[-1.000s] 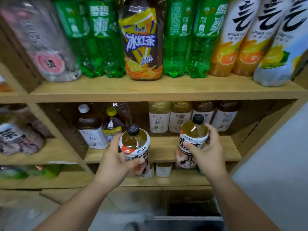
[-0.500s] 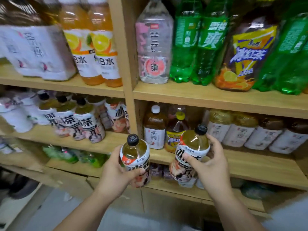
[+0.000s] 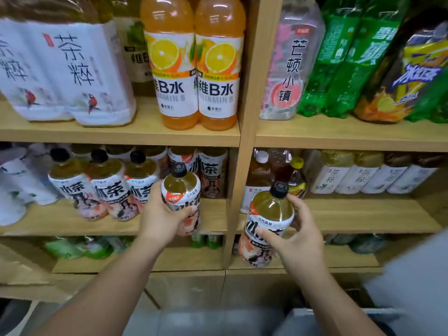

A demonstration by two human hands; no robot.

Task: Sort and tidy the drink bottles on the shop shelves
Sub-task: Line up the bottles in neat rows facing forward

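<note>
Wrapping each grip, left hand (image 3: 162, 215) and right hand (image 3: 299, 241) enclose 2 tea bottles (image 3: 182, 190).

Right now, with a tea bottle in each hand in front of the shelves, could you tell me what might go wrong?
1. The left hand holds its bottle close to the row of matching bottles; pushing it in could knock one over.
2. The right hand grips the other bottle in front of the upright post, which it could bump.
3. That bottle could land in the right bay with different teas, leaving the sorting wrong.
</note>
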